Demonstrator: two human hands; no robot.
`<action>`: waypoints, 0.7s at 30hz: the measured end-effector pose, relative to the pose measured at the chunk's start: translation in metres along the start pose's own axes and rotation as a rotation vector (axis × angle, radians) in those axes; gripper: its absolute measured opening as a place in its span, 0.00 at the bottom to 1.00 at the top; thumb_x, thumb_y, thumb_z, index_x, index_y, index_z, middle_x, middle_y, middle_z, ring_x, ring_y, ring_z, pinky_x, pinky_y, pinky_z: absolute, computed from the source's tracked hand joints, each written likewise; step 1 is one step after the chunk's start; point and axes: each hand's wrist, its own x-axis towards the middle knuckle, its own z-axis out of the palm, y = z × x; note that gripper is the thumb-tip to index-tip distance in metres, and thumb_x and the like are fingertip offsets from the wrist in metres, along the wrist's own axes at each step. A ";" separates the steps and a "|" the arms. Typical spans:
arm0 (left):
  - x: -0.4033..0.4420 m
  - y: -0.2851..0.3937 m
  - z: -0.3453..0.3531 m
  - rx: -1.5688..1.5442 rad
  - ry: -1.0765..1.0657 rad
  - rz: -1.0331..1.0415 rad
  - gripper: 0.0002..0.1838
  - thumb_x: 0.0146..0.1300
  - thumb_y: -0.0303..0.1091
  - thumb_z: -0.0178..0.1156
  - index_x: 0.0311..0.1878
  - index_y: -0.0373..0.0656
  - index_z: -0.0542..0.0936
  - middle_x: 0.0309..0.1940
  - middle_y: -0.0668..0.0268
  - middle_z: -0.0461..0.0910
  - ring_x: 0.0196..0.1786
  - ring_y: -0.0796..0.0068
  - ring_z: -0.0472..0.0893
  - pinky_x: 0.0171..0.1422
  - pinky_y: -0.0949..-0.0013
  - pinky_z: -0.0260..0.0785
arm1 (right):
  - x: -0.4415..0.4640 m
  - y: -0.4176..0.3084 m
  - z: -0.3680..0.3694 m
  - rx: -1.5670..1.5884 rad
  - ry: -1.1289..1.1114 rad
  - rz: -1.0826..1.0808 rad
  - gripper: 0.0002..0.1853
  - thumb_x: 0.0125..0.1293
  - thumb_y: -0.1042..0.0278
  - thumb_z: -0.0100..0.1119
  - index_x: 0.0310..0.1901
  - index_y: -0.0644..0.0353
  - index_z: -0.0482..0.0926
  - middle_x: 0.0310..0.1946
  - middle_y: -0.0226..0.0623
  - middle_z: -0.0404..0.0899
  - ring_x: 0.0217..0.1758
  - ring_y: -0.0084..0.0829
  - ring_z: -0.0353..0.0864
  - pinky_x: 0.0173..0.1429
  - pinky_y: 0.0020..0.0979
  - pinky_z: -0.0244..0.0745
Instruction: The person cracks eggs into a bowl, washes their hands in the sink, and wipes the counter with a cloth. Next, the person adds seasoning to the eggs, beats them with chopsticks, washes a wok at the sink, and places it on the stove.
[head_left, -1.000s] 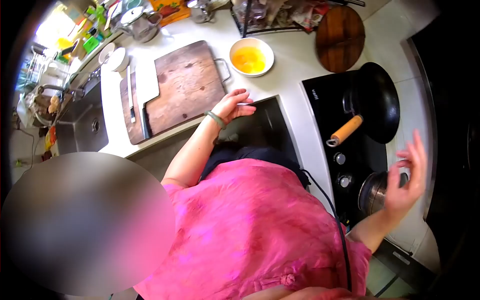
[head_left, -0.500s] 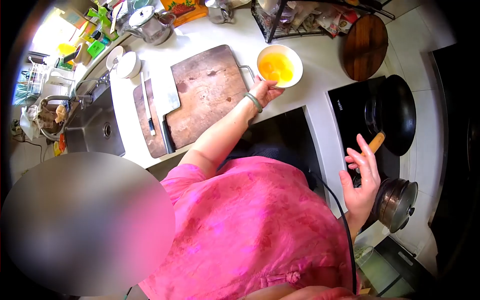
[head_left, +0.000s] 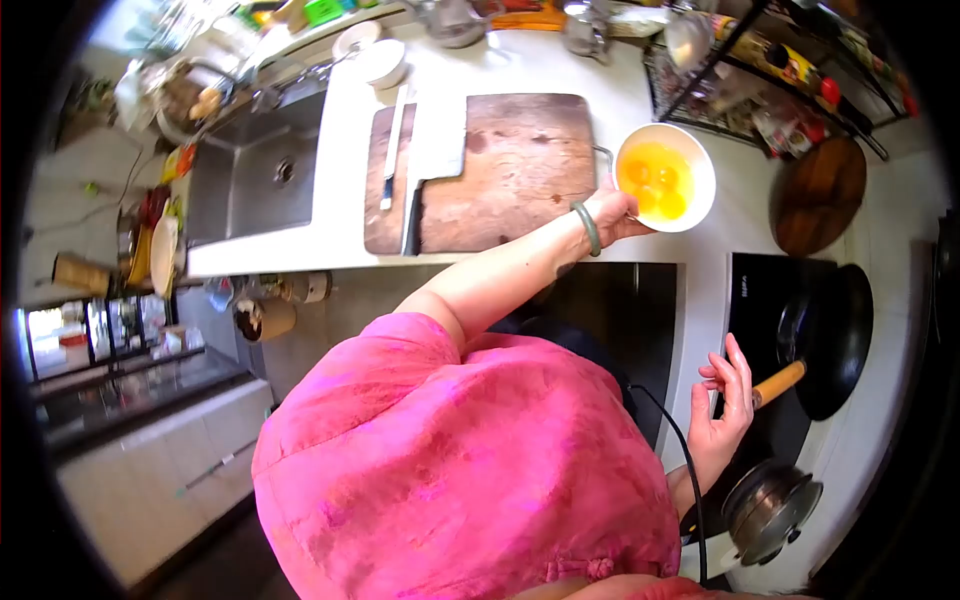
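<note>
My left hand, with a green bangle at the wrist, grips the near left rim of a white bowl. Several raw egg yolks lie in clear egg white inside it. The bowl is just right of a wooden cutting board, close to the board's metal handle. My right hand is raised with nothing in it, thumb apart and fingers loosely bent. It is nearest the wooden handle of a black wok; I cannot tell whether they touch.
A cleaver and a narrow knife lie on the board's left part. The sink is farther left. A lidded pot stands below the wok. At the back right are a wire rack and a round wooden board.
My view has swung, so the counter and bowl appear farther right and the sink shows more fully. The left hand keeps its hold on the bowl. The right hand's fingers are slightly closer together.
</note>
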 end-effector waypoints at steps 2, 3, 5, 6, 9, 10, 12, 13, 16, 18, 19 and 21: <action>-0.032 0.016 0.004 -0.012 -0.002 0.034 0.37 0.48 0.09 0.41 0.63 0.47 0.53 0.56 0.53 0.67 0.53 0.53 0.75 0.51 0.49 0.74 | 0.000 0.005 0.009 0.094 -0.008 -0.059 0.13 0.53 0.77 0.57 0.42 0.67 0.76 0.50 0.43 0.74 0.35 0.29 0.76 0.39 0.27 0.72; -0.051 0.023 0.004 -0.002 -0.004 0.063 0.36 0.48 0.09 0.41 0.63 0.47 0.54 0.55 0.53 0.68 0.53 0.54 0.76 0.51 0.50 0.75 | 0.003 0.008 0.014 0.110 -0.025 -0.083 0.13 0.53 0.77 0.57 0.42 0.67 0.76 0.50 0.43 0.74 0.35 0.29 0.76 0.39 0.27 0.72; -0.083 0.032 -0.006 0.010 0.014 0.100 0.36 0.48 0.10 0.42 0.63 0.47 0.55 0.55 0.53 0.68 0.53 0.54 0.76 0.50 0.50 0.75 | 0.009 0.010 0.028 0.119 -0.095 -0.114 0.11 0.53 0.81 0.56 0.40 0.67 0.76 0.42 0.42 0.77 0.32 0.29 0.76 0.38 0.25 0.72; -0.098 0.037 -0.013 0.001 0.024 0.127 0.35 0.48 0.10 0.42 0.62 0.45 0.56 0.55 0.53 0.68 0.53 0.54 0.76 0.50 0.51 0.75 | 0.014 0.010 0.038 0.117 -0.101 -0.163 0.09 0.53 0.83 0.56 0.38 0.67 0.77 0.35 0.41 0.78 0.30 0.27 0.76 0.37 0.24 0.72; -0.148 0.054 -0.041 -0.021 0.043 0.202 0.33 0.48 0.11 0.44 0.61 0.42 0.59 0.55 0.53 0.69 0.52 0.56 0.77 0.50 0.54 0.76 | 0.031 0.030 0.088 0.355 -0.182 -0.043 0.05 0.57 0.79 0.55 0.36 0.67 0.77 0.29 0.37 0.78 0.29 0.26 0.77 0.35 0.24 0.71; -0.165 0.060 -0.052 -0.015 0.075 0.219 0.33 0.48 0.11 0.45 0.61 0.41 0.59 0.54 0.53 0.69 0.51 0.57 0.77 0.50 0.55 0.76 | 0.039 0.038 0.106 0.314 -0.221 -0.029 0.05 0.58 0.78 0.55 0.36 0.66 0.77 0.28 0.38 0.78 0.29 0.26 0.77 0.35 0.24 0.71; -0.199 0.073 -0.076 -0.009 0.110 0.244 0.32 0.48 0.13 0.48 0.61 0.41 0.59 0.53 0.53 0.71 0.51 0.59 0.77 0.50 0.57 0.77 | 0.056 0.037 0.145 0.191 -0.258 -0.078 0.05 0.59 0.76 0.55 0.37 0.65 0.77 0.28 0.40 0.78 0.29 0.28 0.79 0.35 0.26 0.72; -0.216 0.078 -0.088 -0.030 0.145 0.284 0.32 0.48 0.13 0.47 0.60 0.40 0.60 0.53 0.54 0.71 0.51 0.59 0.77 0.51 0.58 0.77 | 0.066 0.031 0.164 0.112 -0.255 -0.137 0.05 0.59 0.75 0.55 0.37 0.65 0.76 0.29 0.42 0.78 0.30 0.30 0.80 0.36 0.27 0.72; -0.259 0.092 -0.138 -0.073 0.146 0.357 0.33 0.48 0.14 0.46 0.61 0.44 0.58 0.52 0.55 0.70 0.49 0.57 0.78 0.51 0.53 0.75 | 0.099 -0.012 0.234 0.009 -0.248 -0.469 0.06 0.57 0.74 0.55 0.36 0.64 0.76 0.32 0.44 0.78 0.33 0.40 0.79 0.37 0.34 0.73; -0.290 0.104 -0.164 -0.080 0.195 0.402 0.32 0.48 0.15 0.46 0.60 0.42 0.59 0.51 0.55 0.71 0.50 0.57 0.77 0.51 0.55 0.76 | 0.119 -0.058 0.284 -0.074 -0.278 -0.688 0.06 0.57 0.73 0.54 0.35 0.63 0.76 0.33 0.45 0.78 0.36 0.42 0.78 0.38 0.37 0.73; -0.304 0.111 -0.179 -0.093 0.194 0.417 0.33 0.48 0.15 0.46 0.61 0.43 0.57 0.52 0.55 0.70 0.50 0.56 0.77 0.50 0.55 0.76 | 0.128 -0.084 0.307 -0.089 -0.311 -0.781 0.06 0.56 0.73 0.53 0.35 0.62 0.76 0.33 0.45 0.77 0.37 0.43 0.78 0.39 0.38 0.72; -0.328 0.129 -0.209 -0.109 0.181 0.441 0.34 0.48 0.15 0.46 0.62 0.44 0.55 0.53 0.54 0.69 0.51 0.56 0.77 0.50 0.55 0.76 | 0.147 -0.116 0.368 -0.338 -0.411 -0.939 0.04 0.55 0.73 0.52 0.33 0.61 0.74 0.31 0.44 0.76 0.37 0.43 0.77 0.41 0.38 0.72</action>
